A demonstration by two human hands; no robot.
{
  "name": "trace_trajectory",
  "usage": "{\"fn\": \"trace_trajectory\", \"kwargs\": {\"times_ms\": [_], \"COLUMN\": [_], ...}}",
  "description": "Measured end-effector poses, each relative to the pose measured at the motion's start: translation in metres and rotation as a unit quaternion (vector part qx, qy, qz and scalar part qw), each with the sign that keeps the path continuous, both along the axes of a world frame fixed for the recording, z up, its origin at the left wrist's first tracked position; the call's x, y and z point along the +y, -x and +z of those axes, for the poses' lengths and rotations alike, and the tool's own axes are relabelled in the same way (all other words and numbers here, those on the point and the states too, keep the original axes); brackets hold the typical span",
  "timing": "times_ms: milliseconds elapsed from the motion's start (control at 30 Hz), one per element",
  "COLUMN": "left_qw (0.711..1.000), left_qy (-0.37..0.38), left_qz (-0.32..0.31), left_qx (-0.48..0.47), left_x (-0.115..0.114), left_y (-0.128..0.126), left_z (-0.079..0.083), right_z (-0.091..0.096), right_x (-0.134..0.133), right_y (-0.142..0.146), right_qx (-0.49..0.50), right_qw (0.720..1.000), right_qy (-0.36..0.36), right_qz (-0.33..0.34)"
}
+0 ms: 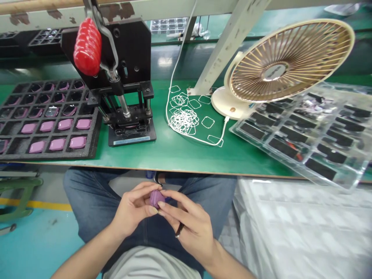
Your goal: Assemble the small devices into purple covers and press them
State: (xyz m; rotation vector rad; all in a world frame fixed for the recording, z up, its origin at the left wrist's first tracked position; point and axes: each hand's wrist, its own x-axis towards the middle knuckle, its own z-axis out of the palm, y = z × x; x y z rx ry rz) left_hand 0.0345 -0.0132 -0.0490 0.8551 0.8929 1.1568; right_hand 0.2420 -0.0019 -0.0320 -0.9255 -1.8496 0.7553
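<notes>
Both hands are low over my lap, below the table edge. My left hand [132, 211] and my right hand [190, 226] pinch a small purple part [157, 198] between their fingertips. A dark ring sits on one right finger. On the green table [180, 153] above stands a black hand press [128, 83] with a red lever grip [87, 46]. To its left lies a black foam tray [93, 139] holding several pink parts [65, 124]. Right of the press lies a heap of thin white wire-like frames [184, 118].
A beige table fan [286, 62] stands at the right, tilted upward, its white cable running across the table. A clear plastic tray [305, 133] with several dark pieces overhangs the front right edge. White sheeting lies below it. A green stool frame [20, 192] is at the left.
</notes>
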Motion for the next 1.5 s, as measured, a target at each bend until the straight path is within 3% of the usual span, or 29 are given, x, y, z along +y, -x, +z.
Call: {"fn": "trace_trajectory", "kwargs": {"times_ms": [200, 400, 500, 600, 700, 833, 900, 967, 1033, 1133, 1167, 1200, 1267, 1333, 1367, 1433, 1500], "left_qw": [1.000, 0.998, 0.993, 0.991, 0.991, 0.990, 0.989, 0.985, 0.946, 0.817, 0.780, 0.754, 0.730, 0.723, 0.721, 0.717, 0.716], "left_qy": [0.010, 0.025, 0.056, 0.049, 0.032, 0.009, 0.007, -0.034, -0.167, -0.411, -0.460, -0.488, -0.498, -0.481, -0.470, -0.448, -0.425], "left_qz": [0.020, 0.057, 0.099, 0.119, 0.120, 0.133, 0.146, 0.147, 0.143, 0.120, 0.108, 0.106, 0.128, 0.163, 0.180, 0.196, 0.198], "left_qx": [0.005, -0.005, -0.017, -0.046, -0.048, -0.054, -0.019, 0.089, 0.236, 0.386, 0.410, 0.427, 0.450, 0.468, 0.476, 0.496, 0.516], "left_x": [0.001, -0.001, 0.002, 0.007, 0.010, 0.009, 0.008, 0.007, 0.008, 0.012, 0.014, 0.018, 0.030, 0.049, 0.061, 0.087, 0.109], "left_y": [-0.002, -0.016, -0.018, -0.015, -0.012, -0.013, -0.013, -0.010, -0.002, 0.019, 0.026, 0.033, 0.045, 0.053, 0.055, 0.057, 0.057], "left_z": [-0.001, 0.010, 0.013, 0.015, 0.016, 0.015, 0.015, 0.016, 0.017, 0.019, 0.021, 0.022, 0.028, 0.037, 0.042, 0.049, 0.051], "right_z": [-0.007, -0.014, -0.007, 0.001, 0.004, 0.003, 0.006, 0.010, 0.014, 0.020, 0.023, 0.029, 0.048, 0.079, 0.097, 0.134, 0.162], "right_x": [-0.005, 0.002, 0.009, 0.015, 0.018, 0.021, 0.024, 0.028, 0.033, 0.041, 0.045, 0.049, 0.065, 0.091, 0.107, 0.143, 0.177], "right_y": [0.003, 0.009, 0.014, 0.015, 0.016, 0.019, 0.020, 0.020, 0.021, 0.024, 0.026, 0.028, 0.031, 0.034, 0.037, 0.046, 0.061], "right_qx": [-0.059, -0.073, -0.037, -0.070, -0.113, -0.081, -0.059, -0.027, 0.025, 0.093, 0.095, 0.082, 0.026, -0.027, -0.037, -0.031, -0.044], "right_qw": [0.997, 0.992, 0.998, 0.995, 0.991, 0.994, 0.994, 0.990, 0.970, 0.893, 0.872, 0.868, 0.916, 0.983, 0.998, 0.978, 0.917], "right_qy": [-0.051, -0.098, -0.022, 0.065, 0.031, -0.008, 0.019, 0.090, 0.210, 0.402, 0.435, 0.438, 0.347, 0.149, 0.032, -0.203, -0.392], "right_qz": [-0.011, -0.015, -0.045, -0.002, 0.067, 0.077, 0.088, 0.104, 0.120, 0.180, 0.204, 0.221, 0.201, 0.108, 0.046, -0.048, -0.062]}}
